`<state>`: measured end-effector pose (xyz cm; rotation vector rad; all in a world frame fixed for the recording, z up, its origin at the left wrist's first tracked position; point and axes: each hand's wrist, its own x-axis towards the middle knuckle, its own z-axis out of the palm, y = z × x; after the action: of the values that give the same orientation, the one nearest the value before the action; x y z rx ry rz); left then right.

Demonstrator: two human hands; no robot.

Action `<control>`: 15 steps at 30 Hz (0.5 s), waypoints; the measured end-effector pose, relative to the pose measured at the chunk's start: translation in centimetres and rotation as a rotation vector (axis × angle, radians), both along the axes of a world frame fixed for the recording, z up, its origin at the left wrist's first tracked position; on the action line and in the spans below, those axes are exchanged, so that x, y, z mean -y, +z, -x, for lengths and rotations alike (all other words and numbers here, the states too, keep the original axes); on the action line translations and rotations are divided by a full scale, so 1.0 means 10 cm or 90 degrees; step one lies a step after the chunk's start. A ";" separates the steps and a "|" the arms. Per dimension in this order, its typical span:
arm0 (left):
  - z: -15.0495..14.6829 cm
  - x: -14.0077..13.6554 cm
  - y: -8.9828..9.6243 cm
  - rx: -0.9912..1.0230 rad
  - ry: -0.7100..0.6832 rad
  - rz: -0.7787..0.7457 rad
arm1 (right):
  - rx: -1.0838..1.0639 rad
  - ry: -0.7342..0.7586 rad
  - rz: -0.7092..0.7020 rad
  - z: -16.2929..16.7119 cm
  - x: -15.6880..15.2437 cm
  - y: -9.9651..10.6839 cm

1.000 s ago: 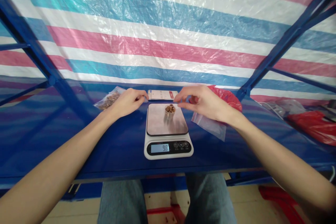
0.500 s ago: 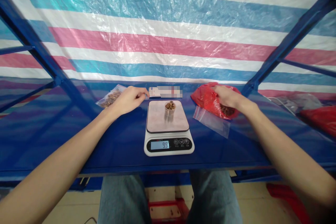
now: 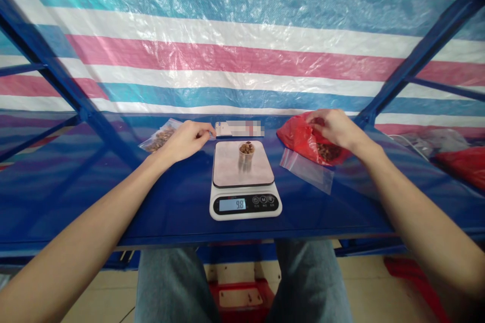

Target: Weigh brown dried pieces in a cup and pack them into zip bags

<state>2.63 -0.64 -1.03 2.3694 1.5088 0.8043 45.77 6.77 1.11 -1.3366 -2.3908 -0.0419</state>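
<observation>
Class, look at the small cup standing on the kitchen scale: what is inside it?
The small cup on the kitchen scale holds small brown pieces heaped to its rim. Only the top layer shows; what lies deeper is covered, and what the pieces are cannot be told.

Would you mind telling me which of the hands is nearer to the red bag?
Right. The right hand is at the red bag's opening, touching it; the left hand rests across the scale, far from the bag.

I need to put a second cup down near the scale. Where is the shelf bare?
Bare blue shelf lies between the left hand and the scale, and along the front edge. Crowded: behind the scale by the phone, and right, where the right hand is at the red bag above a clear bag.
</observation>
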 end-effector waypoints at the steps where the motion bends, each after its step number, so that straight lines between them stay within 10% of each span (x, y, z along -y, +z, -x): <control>1: 0.00 0.00 0.00 0.002 0.001 0.002 | 0.009 0.002 0.006 -0.01 0.01 0.01; 9: 0.00 0.00 0.02 -0.021 0.003 -0.006 | -0.131 -0.051 -0.137 0.12 0.27 0.35; 15: 0.00 0.00 0.02 -0.029 -0.002 -0.013 | -0.135 0.227 -0.080 1.01 0.84 0.58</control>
<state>2.65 -0.66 -0.82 2.4200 1.5205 0.7743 35.68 -1.66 6.91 -0.8025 -2.3619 0.0467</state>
